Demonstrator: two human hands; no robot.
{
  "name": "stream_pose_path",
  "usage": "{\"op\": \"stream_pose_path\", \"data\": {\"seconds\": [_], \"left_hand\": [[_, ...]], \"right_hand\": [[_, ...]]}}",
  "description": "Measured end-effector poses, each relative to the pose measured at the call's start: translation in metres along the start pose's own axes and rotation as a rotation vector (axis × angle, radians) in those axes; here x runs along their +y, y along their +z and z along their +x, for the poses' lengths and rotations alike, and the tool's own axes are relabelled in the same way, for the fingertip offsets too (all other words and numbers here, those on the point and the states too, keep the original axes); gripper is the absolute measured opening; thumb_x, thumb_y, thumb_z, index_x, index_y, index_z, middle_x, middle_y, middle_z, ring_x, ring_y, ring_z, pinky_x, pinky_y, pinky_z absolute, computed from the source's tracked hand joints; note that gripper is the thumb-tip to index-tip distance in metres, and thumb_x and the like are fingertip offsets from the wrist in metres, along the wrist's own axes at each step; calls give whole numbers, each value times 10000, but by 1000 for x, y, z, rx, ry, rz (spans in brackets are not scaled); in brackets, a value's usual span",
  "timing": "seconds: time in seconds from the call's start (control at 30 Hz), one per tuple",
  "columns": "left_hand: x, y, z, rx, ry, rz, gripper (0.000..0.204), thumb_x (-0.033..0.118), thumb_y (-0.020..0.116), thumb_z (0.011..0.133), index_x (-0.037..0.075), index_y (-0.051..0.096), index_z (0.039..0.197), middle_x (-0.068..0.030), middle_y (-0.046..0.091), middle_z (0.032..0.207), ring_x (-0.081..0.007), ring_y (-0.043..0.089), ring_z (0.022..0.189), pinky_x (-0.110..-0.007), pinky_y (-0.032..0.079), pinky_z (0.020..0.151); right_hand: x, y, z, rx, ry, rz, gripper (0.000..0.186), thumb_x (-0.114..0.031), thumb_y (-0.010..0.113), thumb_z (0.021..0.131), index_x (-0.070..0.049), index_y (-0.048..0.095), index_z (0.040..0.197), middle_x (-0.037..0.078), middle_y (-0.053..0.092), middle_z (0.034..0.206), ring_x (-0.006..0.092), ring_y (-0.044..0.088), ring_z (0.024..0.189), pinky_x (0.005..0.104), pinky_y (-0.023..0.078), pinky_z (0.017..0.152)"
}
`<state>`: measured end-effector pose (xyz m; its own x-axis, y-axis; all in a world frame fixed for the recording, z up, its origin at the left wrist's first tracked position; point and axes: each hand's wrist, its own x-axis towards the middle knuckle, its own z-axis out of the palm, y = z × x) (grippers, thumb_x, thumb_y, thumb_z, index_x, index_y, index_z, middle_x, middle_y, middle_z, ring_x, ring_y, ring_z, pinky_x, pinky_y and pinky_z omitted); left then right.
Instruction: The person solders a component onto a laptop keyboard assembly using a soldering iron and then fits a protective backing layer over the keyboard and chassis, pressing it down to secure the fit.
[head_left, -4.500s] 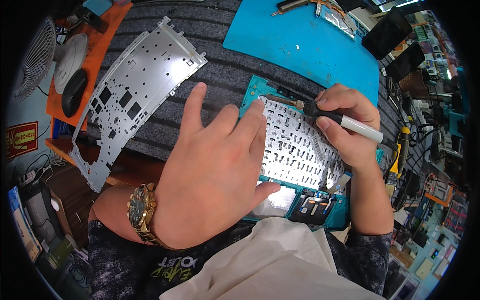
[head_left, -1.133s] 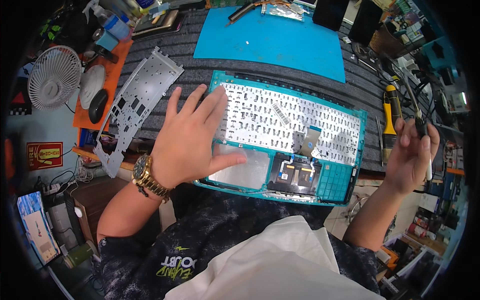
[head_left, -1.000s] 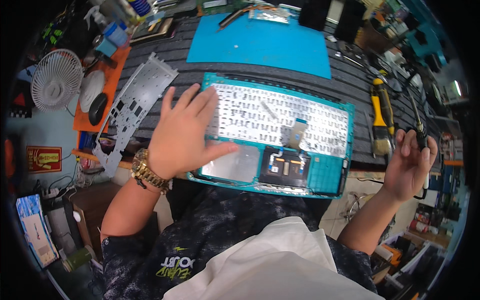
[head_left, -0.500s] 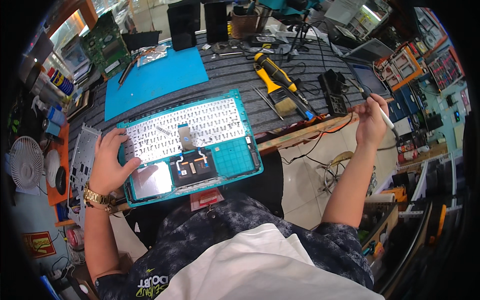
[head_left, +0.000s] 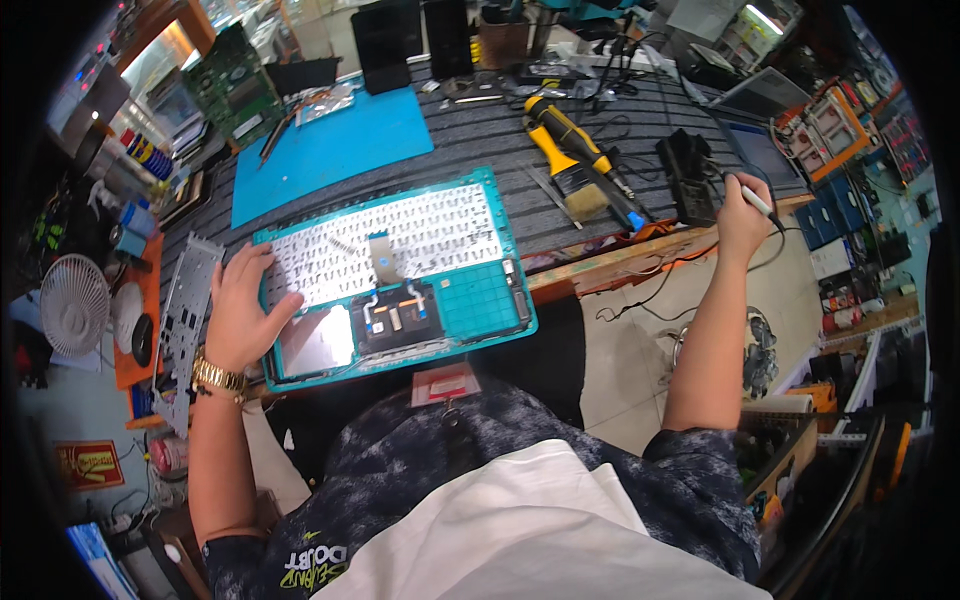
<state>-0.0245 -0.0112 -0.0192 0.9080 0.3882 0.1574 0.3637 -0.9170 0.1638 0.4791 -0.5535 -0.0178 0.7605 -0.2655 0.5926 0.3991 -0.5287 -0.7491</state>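
Note:
A teal laptop top case point(head_left: 475, 312) lies at the desk's front edge, underside up, showing a white keyboard backing point(head_left: 440, 215), a ribbon cable point(head_left: 382, 262) and a dark touchpad module point(head_left: 392, 322). My left hand point(head_left: 245, 312) rests on its left end, fingers apart. My right hand point(head_left: 743, 215) is closed round a soldering iron point(head_left: 762, 207) with a white handle, beside a black holder point(head_left: 685, 175); a cable hangs from the iron. A perforated metal plate point(head_left: 186, 300) lies left of the case. Yellow-handled tools point(head_left: 570, 145) lie right of it.
A blue mat point(head_left: 325, 160) is at the back, with a green circuit board point(head_left: 230, 92) behind its left end and dark upright panels point(head_left: 385, 50) farther right. A white fan point(head_left: 75, 305) stands at the left; shelves of boxes and parts point(head_left: 845, 300) line the right.
The view has swung rightward. My right hand has carried the iron up from over the keyboard backing to beside the black holder. My left hand stays on the case's left end.

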Motion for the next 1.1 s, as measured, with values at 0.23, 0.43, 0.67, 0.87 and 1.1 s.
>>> {"op": "stream_pose_path", "data": {"seconds": [0.23,0.43,0.67,0.87,1.1], "left_hand": [[19,-8,-18,90,-47,-44,647,519,771,1081,41,741,1516,-201,650,1677,-449,536,1626,-701,267,1372],[35,-25,-58,206,-68,-290,461,214,833,1017,0,797,1423,-221,694,1629,-435,609,1579,-556,480,1295],[42,-31,-75,251,13,-371,390,186,804,1030,-17,820,1363,-232,768,1513,-463,674,1504,-565,510,1258],[50,-24,-82,243,57,-467,364,183,804,1032,-21,828,1331,-232,784,1471,-447,699,1470,-539,537,1220],[71,-33,-90,88,197,-740,421,299,829,1055,-47,839,1295,-228,806,1381,-407,767,1321,-498,580,1148]], "right_hand": [[41,21,1,-155,464,462,425,-251,935,1047,-44,782,1385,83,816,1099,97,635,743,285,447,594],[23,-4,-23,-311,764,890,288,-269,762,1183,-44,717,1357,50,752,1054,86,451,630,279,313,479],[-33,-8,-110,-487,652,896,264,-255,706,1204,-53,695,1374,22,730,985,79,508,634,260,339,476],[-97,-4,-195,-682,405,728,224,-105,711,1170,-10,671,1369,31,696,978,60,530,670,249,391,527],[-125,4,-227,-924,116,580,301,14,771,1108,31,708,1401,30,755,1135,64,686,982,206,539,850]]}}
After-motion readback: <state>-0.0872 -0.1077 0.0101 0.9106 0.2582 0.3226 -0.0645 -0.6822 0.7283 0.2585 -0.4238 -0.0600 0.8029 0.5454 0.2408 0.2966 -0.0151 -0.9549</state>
